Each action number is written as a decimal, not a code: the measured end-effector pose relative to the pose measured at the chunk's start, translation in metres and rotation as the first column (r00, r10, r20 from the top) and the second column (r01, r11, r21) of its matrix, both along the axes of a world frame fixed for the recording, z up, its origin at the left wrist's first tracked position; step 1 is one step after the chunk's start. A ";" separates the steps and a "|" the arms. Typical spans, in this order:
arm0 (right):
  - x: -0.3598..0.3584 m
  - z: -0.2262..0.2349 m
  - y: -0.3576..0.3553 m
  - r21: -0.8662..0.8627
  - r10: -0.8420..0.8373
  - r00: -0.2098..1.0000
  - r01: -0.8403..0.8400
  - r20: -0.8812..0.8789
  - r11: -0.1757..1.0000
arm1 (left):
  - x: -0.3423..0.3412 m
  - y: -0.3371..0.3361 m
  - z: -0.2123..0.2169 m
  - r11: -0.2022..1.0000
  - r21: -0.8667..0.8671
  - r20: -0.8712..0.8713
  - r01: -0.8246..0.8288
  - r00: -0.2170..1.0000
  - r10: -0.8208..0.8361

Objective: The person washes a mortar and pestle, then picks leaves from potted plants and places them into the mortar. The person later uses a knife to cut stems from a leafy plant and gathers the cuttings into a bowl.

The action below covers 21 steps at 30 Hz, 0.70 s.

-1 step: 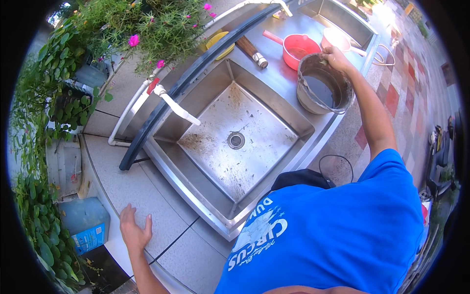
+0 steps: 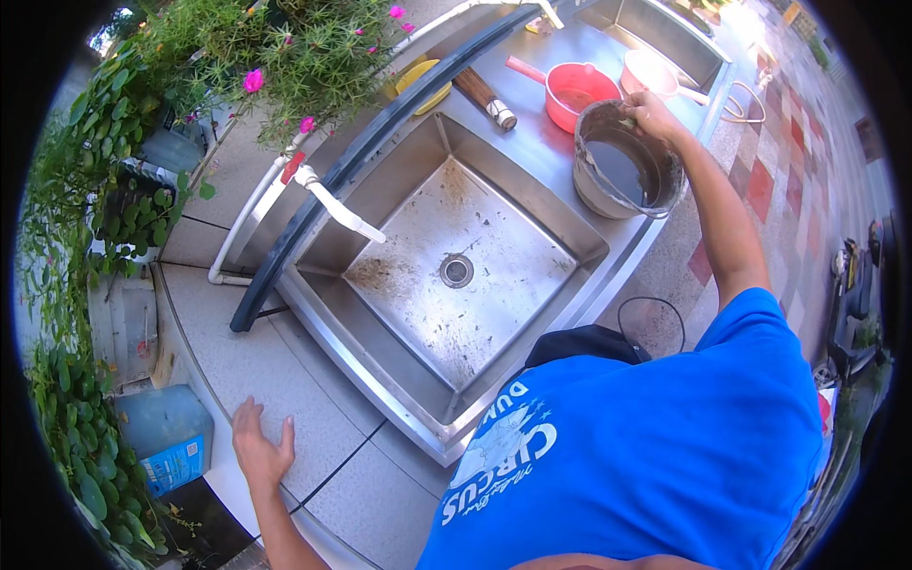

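My right hand [image 2: 650, 116] is closed on the rim of a grey, dirt-stained bucket [image 2: 600, 189] at the right of the steel counter. Dark water shows inside it, and its wire handle hangs at the near side. Over the pale tiled ledge at the lower left, my left hand [image 2: 263, 446] is empty with its fingers apart. Between the hands lies a square stainless steel sink [image 2: 494, 313]. Brown dirt and small bits of debris are scattered on its bottom around the drain [image 2: 456, 271]. A white tap [image 2: 334, 207] with a red handle reaches over the sink's left side.
Beyond the bucket sit a red dipper [image 2: 574, 87] and a pale pink one [image 2: 650, 74]. A brush-like bundle of sticks [image 2: 484, 98] and a yellow dish [image 2: 427, 87] lie behind the sink. A dark bar [image 2: 342, 171] runs along the back. Flowering plants [image 2: 294, 66] overhang the left.
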State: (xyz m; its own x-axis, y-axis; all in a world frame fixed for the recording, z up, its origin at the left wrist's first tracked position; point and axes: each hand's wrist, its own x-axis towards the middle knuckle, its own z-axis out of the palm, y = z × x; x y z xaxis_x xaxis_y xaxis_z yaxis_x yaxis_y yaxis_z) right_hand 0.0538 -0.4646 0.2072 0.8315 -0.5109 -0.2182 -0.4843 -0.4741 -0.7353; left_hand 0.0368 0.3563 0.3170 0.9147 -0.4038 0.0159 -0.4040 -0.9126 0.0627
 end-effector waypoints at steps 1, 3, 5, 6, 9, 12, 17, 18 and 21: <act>-0.008 0.000 0.000 -0.020 0.013 0.998 -0.014 -0.062 1.000 | -0.002 0.000 0.000 1.000 0.004 0.003 -0.001 1.000 0.001; -0.015 -0.001 0.002 0.025 -0.011 0.990 0.015 -0.137 1.000 | -0.003 -0.001 0.001 1.000 0.012 0.007 -0.005 1.000 0.005; -0.019 -0.002 -0.003 0.041 0.011 0.978 -0.002 -0.211 0.999 | -0.003 -0.003 0.001 1.000 0.021 0.015 -0.003 1.000 0.003; -0.021 -0.003 -0.006 0.023 0.025 0.977 -0.021 -0.213 1.000 | -0.003 -0.004 0.001 1.000 0.026 0.018 -0.003 1.000 0.002; -0.023 0.001 -0.009 -0.003 0.049 0.972 -0.051 -0.230 0.999 | -0.003 -0.003 0.003 1.000 0.018 0.010 -0.010 1.000 0.010; -0.018 0.008 -0.008 -0.029 0.032 0.970 -0.040 -0.243 0.999 | -0.002 -0.001 0.001 1.000 0.011 0.015 -0.001 1.000 0.001; -0.005 0.034 0.019 -0.196 0.130 0.981 -0.156 -0.141 0.968 | -0.002 -0.002 0.001 1.000 -0.005 0.020 0.010 1.000 -0.009; -0.003 0.041 0.033 -0.230 0.164 0.982 -0.181 -0.092 0.956 | -0.003 -0.002 0.000 1.000 0.000 0.023 0.009 1.000 -0.009; 0.010 0.060 0.071 -0.241 0.235 0.971 -0.217 0.048 0.946 | -0.001 -0.003 -0.001 1.000 0.016 0.027 0.003 1.000 -0.003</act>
